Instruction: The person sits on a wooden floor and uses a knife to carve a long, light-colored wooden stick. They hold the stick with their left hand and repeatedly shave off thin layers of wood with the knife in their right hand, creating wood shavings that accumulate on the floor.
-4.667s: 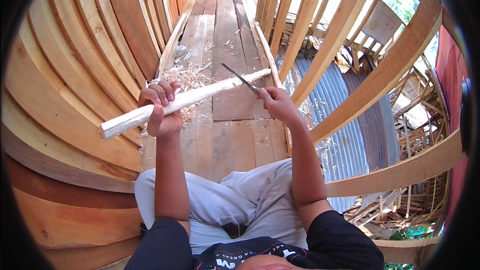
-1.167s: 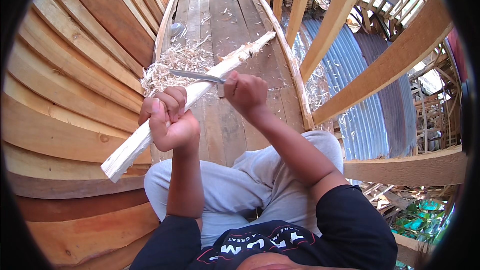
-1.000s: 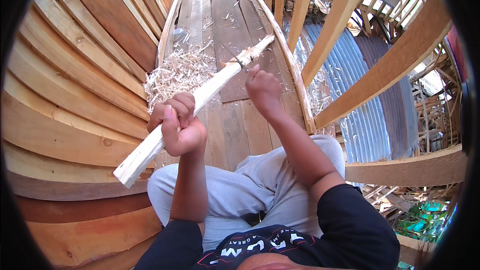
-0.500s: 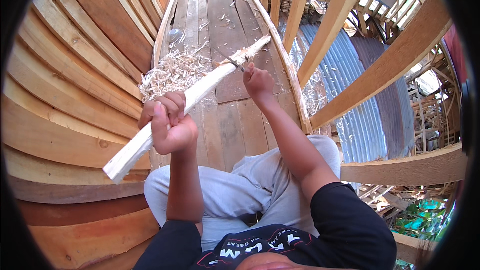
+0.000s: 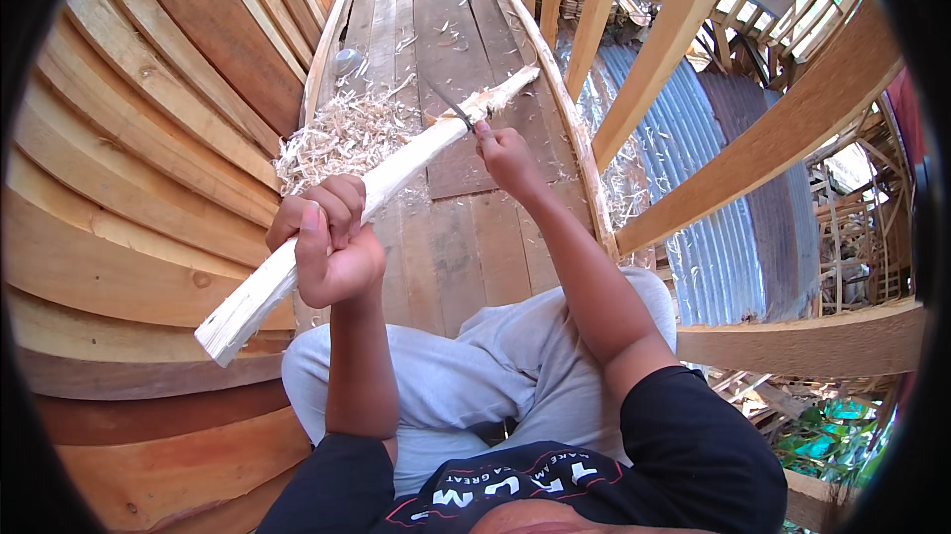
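A long pale wooden stick (image 5: 411, 163), stripped of bark along most of its length, slants from my lower left up to the far right. My left hand (image 5: 332, 237) is wrapped round its near part, with the cut end sticking out below the fist. Closed round the handle of a knife, my right hand (image 5: 510, 160) is beside the stick's farther part. The dark knife blade (image 5: 448, 103) lies across the stick, pointing up and left. Rougher, browner wood shows on the stick beyond the blade. The knife's handle is mostly hidden in my fingers.
Wood shavings (image 5: 347, 138) are heaped on the plank floor (image 5: 461, 247) left of the stick. A small round container (image 5: 347, 62) stands behind them. A board wall (image 5: 149, 148) rises at left; wooden railing posts (image 5: 674, 44) stand at right, above corrugated metal sheets (image 5: 684, 187).
The stick and my left hand have shifted slightly down and to the left. The knife's blade has turned a little more upright, still against the stick.
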The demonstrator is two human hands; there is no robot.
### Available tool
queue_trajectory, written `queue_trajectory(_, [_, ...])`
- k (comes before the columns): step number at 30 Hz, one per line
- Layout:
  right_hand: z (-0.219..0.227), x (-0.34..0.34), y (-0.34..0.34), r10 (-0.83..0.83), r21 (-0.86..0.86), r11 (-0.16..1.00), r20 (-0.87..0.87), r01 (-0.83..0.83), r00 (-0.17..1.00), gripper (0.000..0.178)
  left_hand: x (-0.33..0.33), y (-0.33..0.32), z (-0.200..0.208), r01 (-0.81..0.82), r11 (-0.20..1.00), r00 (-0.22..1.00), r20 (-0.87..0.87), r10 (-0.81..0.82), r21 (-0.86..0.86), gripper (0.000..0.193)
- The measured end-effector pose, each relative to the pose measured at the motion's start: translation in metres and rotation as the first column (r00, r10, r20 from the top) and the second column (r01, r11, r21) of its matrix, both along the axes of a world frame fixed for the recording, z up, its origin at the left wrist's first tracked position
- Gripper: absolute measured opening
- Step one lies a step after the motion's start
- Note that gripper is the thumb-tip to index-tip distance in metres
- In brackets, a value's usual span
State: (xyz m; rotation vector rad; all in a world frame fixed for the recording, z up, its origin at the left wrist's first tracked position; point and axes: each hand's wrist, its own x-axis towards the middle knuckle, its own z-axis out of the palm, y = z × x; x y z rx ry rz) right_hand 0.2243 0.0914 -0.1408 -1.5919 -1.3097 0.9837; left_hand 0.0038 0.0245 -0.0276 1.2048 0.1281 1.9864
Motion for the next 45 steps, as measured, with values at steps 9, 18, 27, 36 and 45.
queue_trajectory(9, [0.003, -0.026, -0.008, -0.337, 0.311, 0.928, 0.466, 0.205, 0.818, 0.049, -0.001, -0.001, 0.000, -0.053, 0.997, 0.998, 0.017, 0.054, -0.065, 0.028])
queue_trajectory(18, [-0.003, -0.024, -0.008, -0.430, 0.446, 0.874, 0.530, 0.191, 0.730, 0.040, -0.006, -0.001, 0.006, -0.065, 0.990, 0.995, -0.077, 0.056, -0.126, 0.031])
queue_trajectory(27, [-0.017, -0.017, -0.004, -0.504, 0.635, 0.766, 0.495, 0.101, 0.708, 0.029, -0.010, -0.006, 0.011, -0.046, 0.993, 0.990, -0.136, 0.032, -0.106, 0.029])
queue_trajectory(36, [0.020, 0.015, -0.001, -0.317, 0.500, 0.855, 0.299, 0.135, 0.900, 0.047, -0.019, 0.000, 0.017, 0.072, 0.997, 0.992, -0.107, -0.072, -0.005, 0.029])
queue_trajectory(45, [0.060, -0.016, -0.030, -0.109, -0.472, 0.870, -0.464, -0.141, 0.879, 0.074, -0.022, 0.000, 0.016, 0.350, 0.912, 0.887, -0.387, -0.250, 0.213, 0.029])
